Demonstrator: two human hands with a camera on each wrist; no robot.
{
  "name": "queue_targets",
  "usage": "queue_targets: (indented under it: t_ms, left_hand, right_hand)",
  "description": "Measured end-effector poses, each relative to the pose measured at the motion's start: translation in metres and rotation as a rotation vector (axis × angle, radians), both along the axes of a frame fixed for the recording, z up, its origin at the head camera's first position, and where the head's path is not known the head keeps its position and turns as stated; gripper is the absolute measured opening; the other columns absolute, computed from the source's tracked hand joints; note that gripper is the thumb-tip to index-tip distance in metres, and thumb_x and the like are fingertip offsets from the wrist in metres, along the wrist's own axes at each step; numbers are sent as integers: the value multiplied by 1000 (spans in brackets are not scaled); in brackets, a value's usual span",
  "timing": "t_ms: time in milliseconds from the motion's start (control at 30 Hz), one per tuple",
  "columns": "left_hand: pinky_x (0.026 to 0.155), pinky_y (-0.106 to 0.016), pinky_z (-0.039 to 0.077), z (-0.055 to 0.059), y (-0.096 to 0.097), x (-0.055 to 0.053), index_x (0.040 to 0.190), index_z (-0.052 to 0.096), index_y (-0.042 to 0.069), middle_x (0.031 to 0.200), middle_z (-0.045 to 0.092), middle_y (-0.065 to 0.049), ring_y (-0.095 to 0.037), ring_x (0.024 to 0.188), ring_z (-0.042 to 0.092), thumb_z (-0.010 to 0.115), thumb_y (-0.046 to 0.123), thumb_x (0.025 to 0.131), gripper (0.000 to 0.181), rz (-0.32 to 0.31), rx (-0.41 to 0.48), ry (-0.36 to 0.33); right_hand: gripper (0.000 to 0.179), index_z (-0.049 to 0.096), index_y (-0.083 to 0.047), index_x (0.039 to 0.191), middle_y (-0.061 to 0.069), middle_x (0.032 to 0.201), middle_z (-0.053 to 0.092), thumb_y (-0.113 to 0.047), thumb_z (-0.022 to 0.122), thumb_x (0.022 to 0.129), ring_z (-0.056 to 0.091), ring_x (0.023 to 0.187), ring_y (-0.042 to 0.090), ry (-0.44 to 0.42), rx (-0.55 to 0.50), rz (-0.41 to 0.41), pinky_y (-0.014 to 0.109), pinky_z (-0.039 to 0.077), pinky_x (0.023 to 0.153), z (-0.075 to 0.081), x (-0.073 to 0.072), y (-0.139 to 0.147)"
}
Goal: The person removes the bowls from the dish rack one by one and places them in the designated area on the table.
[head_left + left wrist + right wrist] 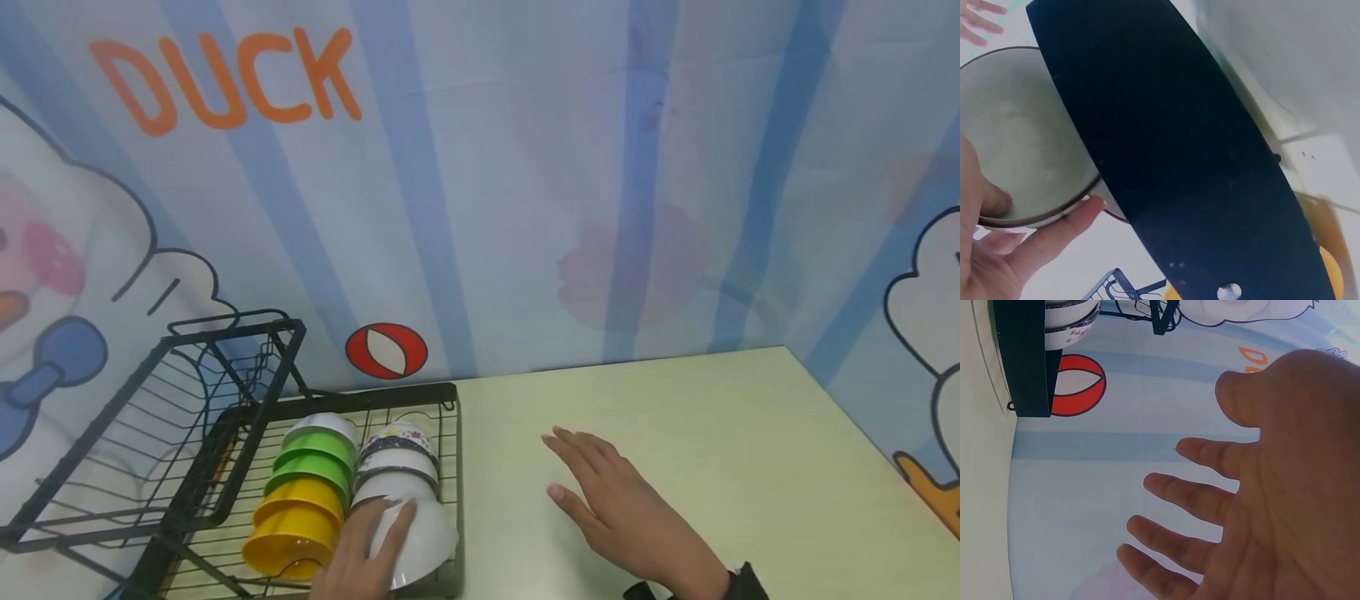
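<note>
My left hand (356, 557) pinches the rim of a white bowl (426, 542) at the near end of the right-hand row in the dish rack. In the left wrist view the thumb lies inside this dark-rimmed bowl (1022, 131), and fingers press its outside. Behind it stand more white bowls, one a flower-patterned bowl (400, 435). The row beside them has yellow bowls (292, 537) in front, green bowls (318, 458) and a white one at the back. Over the table to the right, my right hand (618, 508) is held with fingers extended; its palm (1285, 512) is bare.
The black dish rack (459, 467) stands at the left of the pale table (675, 425), with a raised wire basket (142, 442) on its left side. A printed cloth backdrop (510, 208) rises directly behind the table and rack.
</note>
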State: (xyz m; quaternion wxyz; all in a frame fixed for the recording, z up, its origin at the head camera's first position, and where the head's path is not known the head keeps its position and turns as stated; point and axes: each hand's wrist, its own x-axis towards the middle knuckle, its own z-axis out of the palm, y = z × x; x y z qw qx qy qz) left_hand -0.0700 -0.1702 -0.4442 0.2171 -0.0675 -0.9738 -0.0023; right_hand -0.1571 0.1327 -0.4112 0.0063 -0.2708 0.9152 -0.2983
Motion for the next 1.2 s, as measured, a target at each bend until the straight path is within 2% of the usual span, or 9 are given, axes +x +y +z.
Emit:
queue_targets:
  t_ms: [67,200,400,467,633,800,900,1067,1200]
  left_hand:
    - [60,-38,59,0,2,0,136,55,30,127,57,-7,-21,105,61,89,49,56,89,-28,1,26]
    - [71,-39,62,7,9,-1,142,50,29,130,56,-8,-21,106,61,90,36,61,91,-47,28,-16]
    - [64,-35,62,10,14,-11,141,51,22,127,58,-12,-23,98,64,94,6,50,102,-133,46,52]
    - [63,-34,62,10,16,-15,139,52,20,125,59,-13,-24,94,65,95,4,43,106,-167,51,98]
    - [68,-36,63,11,23,-22,138,53,19,124,60,-14,-25,95,67,98,4,37,112,-216,82,165]
    - [72,-40,63,15,31,-27,139,53,19,126,59,-14,-27,99,67,98,3,36,114,-231,110,169]
    - [71,-39,64,17,35,-29,140,53,19,126,59,-14,-27,98,67,98,2,35,116,-253,133,173]
    - [69,-38,64,19,37,-28,139,53,18,125,59,-15,-27,96,67,96,-2,32,117,-308,187,169]
    - [70,-37,64,17,38,-28,138,54,17,125,59,-14,-26,96,67,95,-3,30,117,-327,206,169]
  right_hand:
    - [57,32,-28,155,2,161,35,-52,38,104,34,148,32,-4,2,5,62,35,113,1,1,0]
    - [57,32,-28,155,2,161,35,-51,40,104,33,148,32,-4,5,21,62,35,113,2,2,-3]
    - [60,32,-28,155,0,160,35,-54,42,102,35,147,30,7,28,92,59,38,112,2,3,-8]
    - [61,32,-28,155,-2,160,36,-56,42,101,37,146,28,26,45,111,57,41,111,2,4,-9]
    - [67,32,-27,155,-2,158,39,-56,50,97,40,144,26,73,75,146,51,45,110,3,4,-10]
    - [75,31,-25,155,-2,156,41,-63,49,93,43,142,23,115,89,183,49,47,109,1,4,-10]
    - [76,29,-25,156,-2,154,43,-62,50,93,45,140,21,84,70,209,48,49,107,-2,6,-13]
    - [74,25,-25,157,-4,151,46,-59,47,96,51,134,20,-33,50,226,47,52,104,-5,9,-21]
    - [74,23,-22,158,-3,148,51,-56,48,98,56,127,19,-61,56,219,42,55,100,-7,10,-29]
